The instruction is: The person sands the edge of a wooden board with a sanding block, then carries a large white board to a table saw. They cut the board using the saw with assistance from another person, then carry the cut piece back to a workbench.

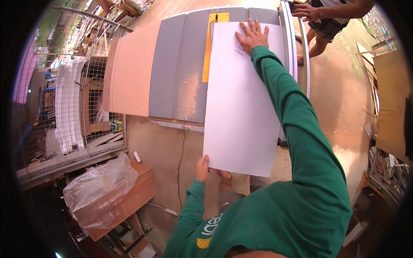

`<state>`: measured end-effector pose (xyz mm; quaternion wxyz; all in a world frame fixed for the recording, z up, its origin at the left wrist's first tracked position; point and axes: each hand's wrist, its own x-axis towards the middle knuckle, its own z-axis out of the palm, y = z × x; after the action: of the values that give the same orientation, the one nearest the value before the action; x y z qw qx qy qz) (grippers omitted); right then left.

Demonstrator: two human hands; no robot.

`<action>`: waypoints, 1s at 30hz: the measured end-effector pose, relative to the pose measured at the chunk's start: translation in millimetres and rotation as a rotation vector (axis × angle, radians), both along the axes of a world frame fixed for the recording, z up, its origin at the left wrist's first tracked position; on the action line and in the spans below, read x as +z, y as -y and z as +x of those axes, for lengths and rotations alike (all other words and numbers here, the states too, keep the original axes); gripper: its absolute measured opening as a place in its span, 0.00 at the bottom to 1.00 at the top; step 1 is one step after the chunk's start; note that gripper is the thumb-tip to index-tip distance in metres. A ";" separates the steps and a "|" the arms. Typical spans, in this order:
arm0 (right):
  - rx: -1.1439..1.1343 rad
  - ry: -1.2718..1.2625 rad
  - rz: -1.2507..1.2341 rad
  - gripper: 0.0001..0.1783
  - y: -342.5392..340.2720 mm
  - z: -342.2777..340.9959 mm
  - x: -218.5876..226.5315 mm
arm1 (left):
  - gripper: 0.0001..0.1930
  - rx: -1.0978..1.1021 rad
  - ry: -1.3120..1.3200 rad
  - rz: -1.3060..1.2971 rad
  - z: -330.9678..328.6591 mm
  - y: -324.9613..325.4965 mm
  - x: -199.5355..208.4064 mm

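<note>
A long white board (243, 103) lies on the grey table of a table saw (172, 69), its near end sticking out past the table edge toward me. My right hand (253, 38) rests flat on the board's far end, fingers spread. At the near left corner my left hand (202, 167) grips the board, thumb on top and fingers underneath. Along the board's left side runs the yellow insert plate (207, 64), partly covered by the board. On the right stands the long metal fence (289, 47). Whether the board touches it is hard to tell behind my arm.
A peach-coloured panel (131, 71) extends the table leftward, with sawdust (188, 96) beside the insert. At the upper right another person's hand (305, 11) is at the fence rail. Lower left stands a plastic-covered wooden box (124, 206). A cord (180, 167) crosses the floor.
</note>
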<state>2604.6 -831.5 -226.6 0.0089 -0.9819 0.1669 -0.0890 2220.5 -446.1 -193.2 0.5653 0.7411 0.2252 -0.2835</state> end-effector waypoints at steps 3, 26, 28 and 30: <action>0.004 0.006 0.020 0.35 0.7 -1.2 1.7 | 0.29 0.225 -0.028 0.118 -42.4 36.0 16.3; 0.022 0.022 0.011 0.36 15.9 30.4 -0.5 | 0.23 0.102 -0.110 0.192 -38.6 117.7 23.3; 0.022 0.004 -0.001 0.36 20.1 37.5 -2.4 | 0.23 0.118 -0.102 0.195 -32.8 122.7 25.5; 0.031 0.011 -0.006 0.36 23.5 44.3 -3.9 | 0.23 0.098 -0.075 0.220 -26.8 126.0 26.4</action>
<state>2648.9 -855.0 -230.5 0.0080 -0.9839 0.1512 -0.0947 2193.7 -572.0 -166.8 0.4850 0.7756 0.3121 -0.2566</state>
